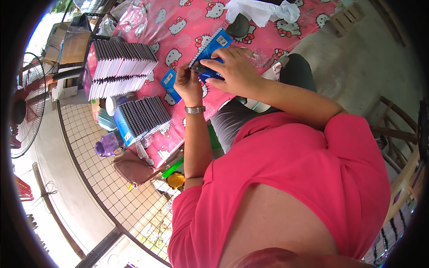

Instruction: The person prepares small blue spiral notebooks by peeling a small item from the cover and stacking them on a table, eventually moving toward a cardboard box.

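At the middle of the pink table, my left hand (188,85) is closed, its fingertips pinched at the near end of a small dark piece (202,69). What the pinch holds is too small to make out. My right hand (239,71) curves over the same dark piece, thumb below and fingers above, gripping it against dark blue. Just beyond lies a blue-covered notebook (220,41) with a row of pale page or binding edges along its left side. A second blue booklet (170,83) lies flat to the left of my left hand, partly behind it.
Tall stacks of spiral-bound notebooks (120,67) and a lower blue-covered stack (140,117) stand at left. A purple bottle (107,145), a brown bag (132,167) and a fan (27,105) are farther left. Beyond the notebook lie a dark round object (238,27) and white paper (263,12).
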`<state>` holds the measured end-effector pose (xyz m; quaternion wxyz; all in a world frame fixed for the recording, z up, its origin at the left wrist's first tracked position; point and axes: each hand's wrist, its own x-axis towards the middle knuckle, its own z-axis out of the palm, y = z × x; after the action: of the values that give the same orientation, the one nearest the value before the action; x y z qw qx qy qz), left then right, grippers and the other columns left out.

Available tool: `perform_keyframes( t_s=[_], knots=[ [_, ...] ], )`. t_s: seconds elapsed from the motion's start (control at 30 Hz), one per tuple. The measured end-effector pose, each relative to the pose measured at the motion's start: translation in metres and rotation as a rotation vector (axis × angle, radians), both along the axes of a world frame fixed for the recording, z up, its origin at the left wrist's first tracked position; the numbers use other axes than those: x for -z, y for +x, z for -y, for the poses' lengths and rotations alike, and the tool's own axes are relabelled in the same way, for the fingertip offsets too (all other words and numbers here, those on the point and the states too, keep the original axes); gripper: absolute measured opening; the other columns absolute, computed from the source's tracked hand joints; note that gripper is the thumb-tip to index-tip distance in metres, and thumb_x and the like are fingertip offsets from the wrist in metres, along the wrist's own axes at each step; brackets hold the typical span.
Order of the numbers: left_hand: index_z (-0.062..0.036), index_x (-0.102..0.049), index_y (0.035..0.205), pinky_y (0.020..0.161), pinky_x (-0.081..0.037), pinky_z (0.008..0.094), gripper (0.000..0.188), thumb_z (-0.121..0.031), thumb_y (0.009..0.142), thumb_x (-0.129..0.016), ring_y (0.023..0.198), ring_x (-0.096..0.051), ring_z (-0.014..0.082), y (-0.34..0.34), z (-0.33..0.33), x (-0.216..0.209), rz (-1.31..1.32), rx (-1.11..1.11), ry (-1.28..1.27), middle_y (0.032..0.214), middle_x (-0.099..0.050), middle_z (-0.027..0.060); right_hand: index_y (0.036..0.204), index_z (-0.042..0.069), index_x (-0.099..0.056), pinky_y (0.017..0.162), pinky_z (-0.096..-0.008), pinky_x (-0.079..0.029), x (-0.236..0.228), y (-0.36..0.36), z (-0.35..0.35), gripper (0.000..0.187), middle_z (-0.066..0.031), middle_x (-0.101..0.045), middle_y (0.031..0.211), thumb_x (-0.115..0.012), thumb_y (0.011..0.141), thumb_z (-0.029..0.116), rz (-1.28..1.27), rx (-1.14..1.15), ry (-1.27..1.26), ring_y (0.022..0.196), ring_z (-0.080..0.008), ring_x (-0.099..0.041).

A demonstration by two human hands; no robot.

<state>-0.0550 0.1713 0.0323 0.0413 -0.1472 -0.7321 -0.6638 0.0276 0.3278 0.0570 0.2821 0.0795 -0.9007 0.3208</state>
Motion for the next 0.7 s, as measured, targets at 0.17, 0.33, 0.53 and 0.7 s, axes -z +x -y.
perform_keyframes(
  t_s=[0.17,0.33,0.53,0.7],
  knots=[
    [0.0046,-0.063,0.095,0.070,-0.050,0.0222,0.011,0.008,0.085,-0.063,0.077,-0.062,0.0076,0.005,-0.002,0.001,-0.100,-0.061,-0.117,0.085,-0.067,0.0047,0.112,0.009,-0.064,0.080,-0.0372,-0.046,-0.007,0.008,0.004,0.037,-0.0063,-0.058,0.098,-0.071,0.081,0.028,0.151,-0.004,-0.001,0.088,-0.0222,-0.057],
    [0.0039,-0.063,0.095,0.070,-0.050,0.0227,0.010,0.007,0.085,-0.064,0.077,-0.062,0.0083,0.008,-0.003,-0.002,-0.127,-0.054,-0.105,0.086,-0.067,0.0047,0.105,0.002,-0.065,0.076,-0.0356,-0.048,0.005,-0.005,-0.016,0.036,-0.0132,-0.066,0.092,-0.067,0.086,0.032,0.551,-0.363,-0.757,0.085,-0.0250,-0.064],
    [0.0000,-0.064,0.094,0.076,-0.049,0.0305,0.016,0.007,0.083,-0.055,0.082,-0.059,0.0163,-0.017,0.044,-0.055,-0.310,-0.167,-0.152,0.091,-0.066,0.0075,0.107,0.007,-0.065,0.082,-0.0405,-0.048,0.045,0.010,-0.101,0.035,-0.0126,-0.059,0.098,-0.071,0.079,0.028,0.236,0.005,-0.230,0.093,-0.0315,-0.059],
    [-0.0066,-0.068,0.085,0.076,-0.047,0.0428,0.019,-0.010,0.080,-0.050,0.079,-0.058,0.0335,-0.067,0.090,-0.061,-0.352,-0.193,-0.874,0.086,-0.066,0.0134,0.107,0.008,-0.063,0.078,-0.0409,-0.049,0.074,-0.010,-0.135,0.031,-0.0123,-0.059,0.095,-0.068,0.081,0.025,0.037,0.117,0.051,0.088,-0.0312,-0.060]
  ],
)
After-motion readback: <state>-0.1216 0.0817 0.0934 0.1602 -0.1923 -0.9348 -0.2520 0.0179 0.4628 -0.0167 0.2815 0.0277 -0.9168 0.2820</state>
